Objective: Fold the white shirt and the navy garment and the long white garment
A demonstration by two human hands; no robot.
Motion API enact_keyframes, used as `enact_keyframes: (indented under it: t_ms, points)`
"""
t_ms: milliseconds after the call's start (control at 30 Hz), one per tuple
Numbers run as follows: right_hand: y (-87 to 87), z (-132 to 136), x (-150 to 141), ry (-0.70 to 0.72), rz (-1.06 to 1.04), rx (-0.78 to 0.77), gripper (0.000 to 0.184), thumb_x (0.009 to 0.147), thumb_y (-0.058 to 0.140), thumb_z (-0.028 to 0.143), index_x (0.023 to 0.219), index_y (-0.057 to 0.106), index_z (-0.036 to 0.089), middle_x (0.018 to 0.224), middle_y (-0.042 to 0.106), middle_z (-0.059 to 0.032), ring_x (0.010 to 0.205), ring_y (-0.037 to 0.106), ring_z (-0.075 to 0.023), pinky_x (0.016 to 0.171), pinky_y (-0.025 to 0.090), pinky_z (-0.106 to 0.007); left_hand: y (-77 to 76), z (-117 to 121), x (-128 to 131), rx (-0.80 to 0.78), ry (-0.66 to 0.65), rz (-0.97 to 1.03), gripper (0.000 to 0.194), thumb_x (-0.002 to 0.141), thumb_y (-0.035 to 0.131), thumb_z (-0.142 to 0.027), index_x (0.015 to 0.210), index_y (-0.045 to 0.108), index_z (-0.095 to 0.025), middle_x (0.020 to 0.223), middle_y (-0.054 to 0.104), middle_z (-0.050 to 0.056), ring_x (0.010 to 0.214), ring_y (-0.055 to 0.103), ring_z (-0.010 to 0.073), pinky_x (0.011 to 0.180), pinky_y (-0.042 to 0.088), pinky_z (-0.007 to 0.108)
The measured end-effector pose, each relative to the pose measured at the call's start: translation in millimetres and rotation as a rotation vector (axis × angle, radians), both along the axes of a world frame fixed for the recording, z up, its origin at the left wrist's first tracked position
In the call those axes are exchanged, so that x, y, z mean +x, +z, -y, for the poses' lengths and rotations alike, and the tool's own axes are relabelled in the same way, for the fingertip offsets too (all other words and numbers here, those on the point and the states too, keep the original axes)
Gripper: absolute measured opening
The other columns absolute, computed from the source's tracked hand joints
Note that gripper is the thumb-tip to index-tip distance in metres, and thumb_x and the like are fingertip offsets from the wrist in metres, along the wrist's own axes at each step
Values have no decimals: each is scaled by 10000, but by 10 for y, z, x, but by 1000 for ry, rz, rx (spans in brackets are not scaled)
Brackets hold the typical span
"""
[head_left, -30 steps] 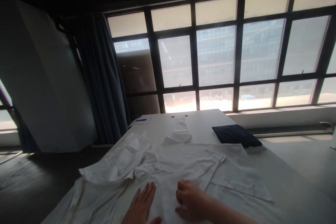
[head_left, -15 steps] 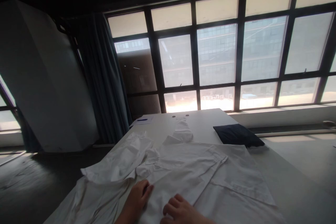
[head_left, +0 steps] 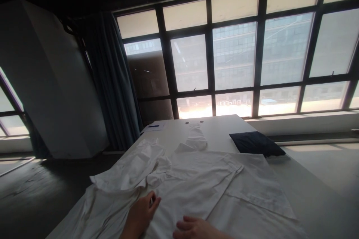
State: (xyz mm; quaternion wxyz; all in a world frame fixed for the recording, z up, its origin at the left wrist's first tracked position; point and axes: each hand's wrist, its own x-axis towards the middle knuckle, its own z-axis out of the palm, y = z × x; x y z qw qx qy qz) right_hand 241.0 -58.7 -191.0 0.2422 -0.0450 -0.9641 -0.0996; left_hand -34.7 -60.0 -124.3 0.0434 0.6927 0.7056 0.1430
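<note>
A white shirt (head_left: 202, 183) lies spread over the near part of a long white table (head_left: 221, 129). My left hand (head_left: 141, 213) rests on the shirt at its left side, fingers together and curled onto a fold of the cloth. My right hand (head_left: 193, 228) lies on the shirt at the bottom edge of the view, knuckles up and fingers bent against the fabric. One sleeve (head_left: 131, 168) is bunched toward the left. Whether either hand pinches the cloth is hard to make out.
A folded dark blue cloth (head_left: 256, 143) lies on the table's right side. Farther back sit a small folded white piece (head_left: 196, 141) and a paper with a blue pen (head_left: 153, 126). Behind are large windows, a dark curtain (head_left: 112, 82) and a white pillar.
My left hand went from flat with fingers stretched to curled on the cloth. My right hand slid back toward me, down the shirt. The view tilted slightly.
</note>
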Motion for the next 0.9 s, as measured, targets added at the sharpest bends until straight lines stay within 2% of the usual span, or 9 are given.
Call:
enact_keyframes:
  t_ms: [167, 233, 367, 467, 567, 633, 733, 800, 900]
  points:
    - [-58, -15, -120, -131, -77, -14, 255, 1049, 472, 474, 954, 568, 257, 836, 652, 58, 691, 527, -104, 601, 383, -255, 14, 20, 19, 15, 8, -34, 322, 1027, 442, -443, 844, 610, -238, 727, 706, -9, 707, 682, 161, 639, 342, 240]
    - [-49, -31, -135, -169, -98, -10, 250, 1042, 491, 467, 939, 580, 257, 858, 666, 50, 710, 534, -112, 620, 387, -261, 25, 28, 32, 25, 7, -37, 323, 1028, 439, -447, 850, 611, -239, 733, 707, -8, 717, 686, 164, 646, 348, 243]
    - [-65, -68, -63, -68, -32, -69, 240, 1056, 483, 450, 947, 601, 272, 877, 686, 95, 789, 567, -82, 717, 409, -232, 43, 19, 42, 21, 12, -36, 321, 1020, 454, -447, 838, 613, -236, 749, 710, -6, 731, 683, 163, 663, 367, 244]
    - [-176, -115, -22, -46, -26, -78, 265, 1019, 529, 527, 950, 620, 287, 978, 720, 118, 887, 602, -82, 743, 406, -243, 62, 7, 18, 9, 10, -48, 311, 1012, 462, -439, 835, 620, -237, 758, 708, -9, 733, 680, 164, 661, 382, 248]
    - [-320, -177, -27, -58, -59, -53, 260, 957, 619, 560, 945, 638, 301, 1118, 725, 131, 954, 616, -101, 757, 401, -263, 99, 24, 1, 100, -12, -80, 234, 998, 480, -389, 944, 654, -242, 904, 725, 13, 821, 685, 183, 711, 424, 268]
    - [-388, -220, -35, -63, -62, -71, 238, 946, 644, 547, 963, 650, 310, 1214, 705, 134, 1002, 613, -108, 812, 402, -271, 122, 67, 42, 203, -108, -93, 203, 988, 497, -353, 979, 671, -247, 992, 715, 37, 911, 670, 206, 810, 457, 304]
    - [-415, -269, -40, -64, -23, -191, 234, 935, 672, 527, 904, 668, 294, 1227, 704, 150, 1039, 607, -105, 893, 394, -275, 95, 166, 212, 244, -380, -75, 171, 972, 539, -349, 941, 684, -264, 998, 704, 51, 967, 651, 226, 907, 477, 352]
    - [-372, -271, -40, -86, 6, -297, 245, 935, 692, 484, 828, 673, 264, 1143, 735, 137, 1009, 617, -99, 908, 393, -266, 8, 217, 350, 185, -568, -62, 160, 919, 629, -418, 973, 688, -280, 1038, 712, 51, 973, 661, 231, 896, 505, 346]
    - [-205, -202, -8, -205, 47, -432, 236, 903, 704, 421, 771, 674, 228, 962, 759, 66, 926, 635, -123, 897, 417, -273, -215, 199, 451, 102, -730, -77, 360, 865, 684, -542, 1137, 679, -305, 1255, 699, 67, 1101, 665, 258, 959, 523, 349]
